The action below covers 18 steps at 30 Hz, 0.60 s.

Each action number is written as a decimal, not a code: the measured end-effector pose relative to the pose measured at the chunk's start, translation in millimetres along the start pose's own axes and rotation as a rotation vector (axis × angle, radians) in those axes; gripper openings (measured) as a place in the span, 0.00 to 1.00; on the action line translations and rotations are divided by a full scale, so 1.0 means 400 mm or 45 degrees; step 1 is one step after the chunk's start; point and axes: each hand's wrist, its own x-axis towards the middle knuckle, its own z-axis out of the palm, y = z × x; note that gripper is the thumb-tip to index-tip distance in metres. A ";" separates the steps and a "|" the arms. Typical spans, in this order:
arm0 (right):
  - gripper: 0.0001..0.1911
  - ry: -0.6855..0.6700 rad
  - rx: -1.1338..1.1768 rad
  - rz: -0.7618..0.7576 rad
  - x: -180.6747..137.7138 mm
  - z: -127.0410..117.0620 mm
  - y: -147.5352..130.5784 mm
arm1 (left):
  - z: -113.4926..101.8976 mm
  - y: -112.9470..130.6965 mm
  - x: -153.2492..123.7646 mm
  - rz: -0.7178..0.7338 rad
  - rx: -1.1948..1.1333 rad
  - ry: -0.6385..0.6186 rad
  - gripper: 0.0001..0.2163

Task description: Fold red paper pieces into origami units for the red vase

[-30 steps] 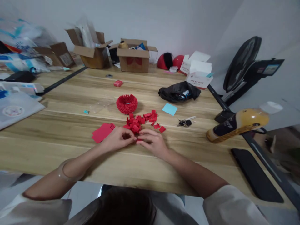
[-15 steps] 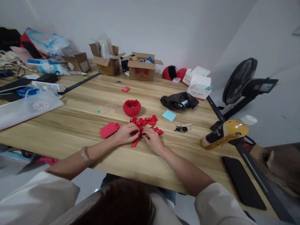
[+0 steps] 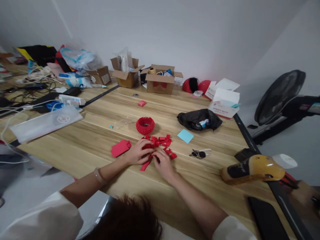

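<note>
A red strip (image 3: pixel 145 165) of paper is being pinched between the left hand (image 3: pixel 138 154) and the right hand (image 3: pixel 162 163), just in front of the red ring (image 3: pixel 145 125) that is being taken here as the marker for everything else. The fingers of both hands are being curled shut on the upper end of the strip, fingertips meeting over it, while its lower end is being left to lie on the table (image 3: pixel 87 140), pointing towards the person.

Between the ring and the hands, loose folded pieces (image 3: pixel 161 142) are being kept in a small heap, touching the knuckles of the left hand. To the left of the ring and nearer the person, flat red sheets (image 3: pixel 120 148) are being kept in a low stack. To the right of the ring, a blue note (image 3: pixel 185 136) is lying apart, keys (image 3: pixel 199 153) are lying beyond it towards the person, and a black bag (image 3: pixel 198 119) is lying further right.

As a judgement, the work is being carried on somewhere in the middle: the ring is standing assembled (how many more rows it needs cannot be told), a heap of pieces is waiting folded, and sheets are waiting unfolded.
</note>
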 end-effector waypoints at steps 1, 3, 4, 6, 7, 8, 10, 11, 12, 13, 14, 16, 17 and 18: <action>0.10 0.013 0.010 0.001 -0.001 0.000 -0.001 | -0.001 0.001 0.001 0.018 -0.001 0.009 0.11; 0.10 0.043 0.021 0.012 -0.003 0.000 -0.002 | -0.003 0.001 0.003 0.035 -0.017 -0.008 0.09; 0.10 0.057 0.025 0.018 -0.004 -0.001 -0.002 | -0.003 0.001 0.003 0.031 -0.026 -0.016 0.08; 0.10 0.075 0.027 0.030 -0.006 -0.002 -0.003 | -0.002 -0.001 0.001 -0.017 -0.033 -0.009 0.06; 0.10 0.081 0.026 0.037 -0.007 -0.002 -0.004 | -0.001 -0.002 0.000 -0.060 -0.031 0.005 0.06; 0.10 0.093 0.020 0.046 -0.007 -0.003 -0.005 | 0.000 -0.004 -0.001 -0.082 -0.025 0.022 0.05; 0.10 0.100 0.037 0.052 -0.008 -0.003 -0.007 | 0.003 -0.009 -0.003 -0.107 -0.014 0.045 0.05; 0.10 0.104 0.051 0.042 -0.008 -0.003 -0.009 | 0.004 -0.011 -0.004 -0.120 -0.007 0.056 0.05; 0.11 0.115 0.060 0.040 -0.008 -0.002 -0.010 | 0.005 -0.014 -0.005 -0.132 0.000 0.063 0.06; 0.11 0.129 0.064 0.042 -0.008 -0.001 -0.011 | 0.006 -0.016 -0.006 -0.146 0.008 0.071 0.06; 0.11 0.142 0.066 0.035 -0.008 0.000 -0.012 | 0.006 -0.018 -0.007 -0.160 0.016 0.079 0.06; 0.11 0.152 0.063 0.033 -0.007 0.003 -0.013 | 0.007 -0.020 -0.008 -0.180 0.030 0.090 0.05; 0.10 0.155 0.056 0.031 -0.007 0.004 -0.013 | 0.007 -0.020 -0.008 -0.187 0.037 0.096 0.05; 0.10 0.159 0.047 0.029 -0.007 0.004 -0.013 | 0.007 -0.020 -0.008 -0.192 0.042 0.101 0.05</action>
